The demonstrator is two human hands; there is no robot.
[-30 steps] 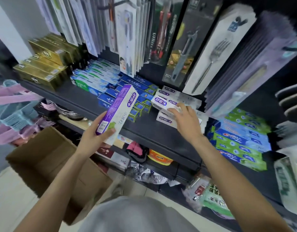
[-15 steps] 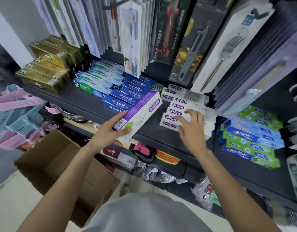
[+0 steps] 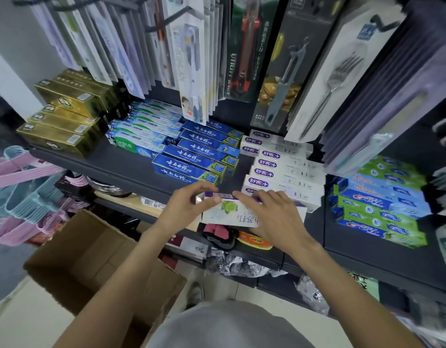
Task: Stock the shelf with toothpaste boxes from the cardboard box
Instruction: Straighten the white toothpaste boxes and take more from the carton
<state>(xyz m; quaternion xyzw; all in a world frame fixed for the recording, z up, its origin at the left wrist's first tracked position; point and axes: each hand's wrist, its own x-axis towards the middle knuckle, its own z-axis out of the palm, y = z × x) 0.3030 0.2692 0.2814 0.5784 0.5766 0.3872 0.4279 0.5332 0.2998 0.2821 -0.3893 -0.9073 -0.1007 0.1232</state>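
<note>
On the dark shop shelf (image 3: 131, 164), the white-and-purple toothpaste box (image 3: 232, 214) lies at the near edge. The left hand (image 3: 184, 209) pinches its end; the right hand (image 3: 274, 217) lies flat on top. It should slide squarely against the white-and-purple stack (image 3: 284, 177), ends aligned.

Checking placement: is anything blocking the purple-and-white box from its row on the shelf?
Nothing visible. Both hands, left and right, hold the toothpaste box at the shelf edge, directly before the matching white row.
</note>
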